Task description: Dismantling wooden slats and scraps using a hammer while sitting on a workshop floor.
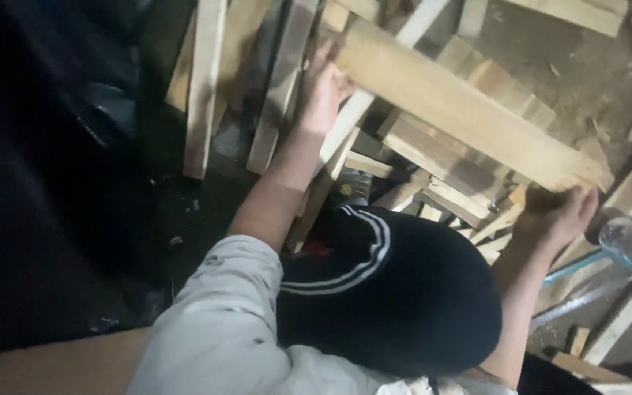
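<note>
You are gripping a long plank (462, 110) at both ends: your left hand (325, 86) is clasping its far end, your right hand (554, 212) its near end. It is already raised, slanting above the woodpile (433, 168), not set down anywhere yet.

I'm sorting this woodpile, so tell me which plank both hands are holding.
The wide pale plank slanting across the pile's top: left hand at its upper end, right hand at its lower end.
</note>
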